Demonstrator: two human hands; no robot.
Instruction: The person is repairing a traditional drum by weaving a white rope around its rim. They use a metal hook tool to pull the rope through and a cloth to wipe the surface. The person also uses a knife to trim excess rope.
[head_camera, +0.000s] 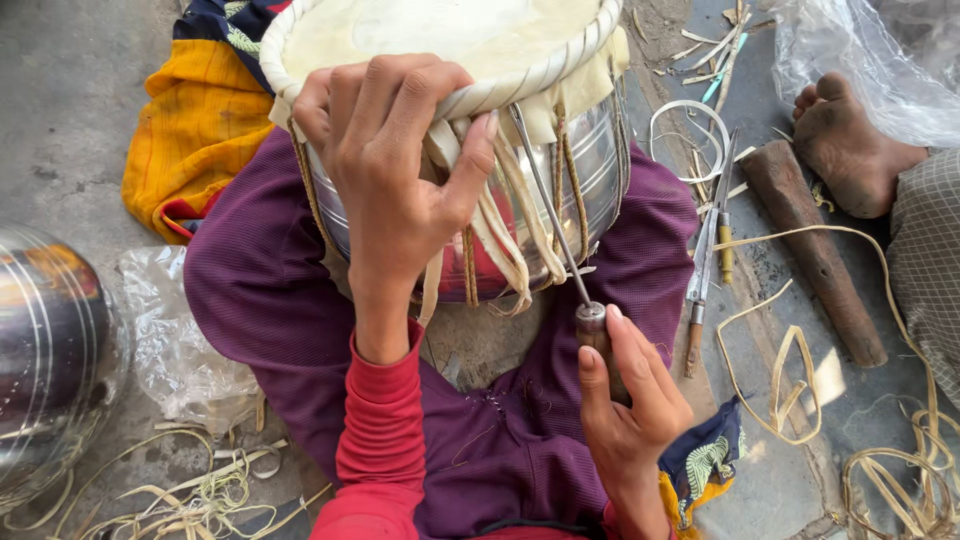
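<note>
- Left hand (395, 165) clamped over the near rim of a metal-bodied drum (470, 150), fingers curled onto the braided ring, thumb pressing pale hide straps (500, 225) against the shiny shell.
- Right hand (625, 400) closed around the wooden handle of an awl (560, 230), thumb laid along the metal collar.
- Awl shaft running up and away from the right grip, tip tucked under the braided ring just right of the left thumb.
- Drum resting in a lap clad in purple cloth (270, 300), skin head facing up, directly beneath the left grip.
- Right of the right grip: a few thin hand tools (705, 260) on the ground, then a wooden mallet (815, 250) beyond them.
- Farther right: another person's bare foot (850, 145).
- Loose hide strips (790, 370) coiled on the ground right of the right hand.
- Well left of the left grip: a second shiny metal shell (50, 350), clear plastic bag (175, 340) beside it.
</note>
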